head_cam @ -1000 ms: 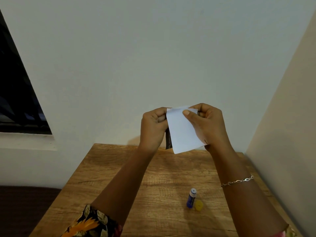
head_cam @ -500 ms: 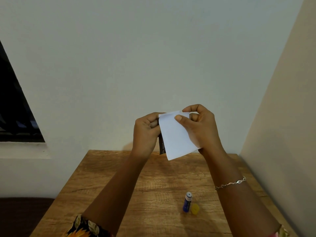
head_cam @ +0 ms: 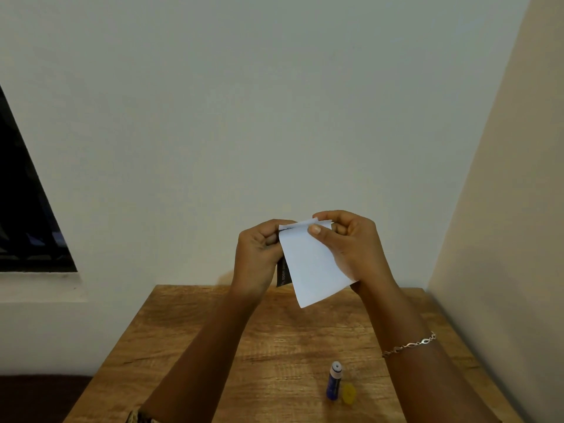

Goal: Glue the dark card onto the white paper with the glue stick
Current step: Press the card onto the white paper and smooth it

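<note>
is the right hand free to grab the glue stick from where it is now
Probably not yet. The right hand is pinching the white paper together with the left hand. The glue stick stands uncapped on the table with nothing blocking it.

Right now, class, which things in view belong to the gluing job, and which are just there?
Belongs: white paper sheet, dark printed card, blue glue stick, yellow round cap, both held by left hand and right hand.
Just there: wooden table, silver chain bracelet, dark window.
</note>
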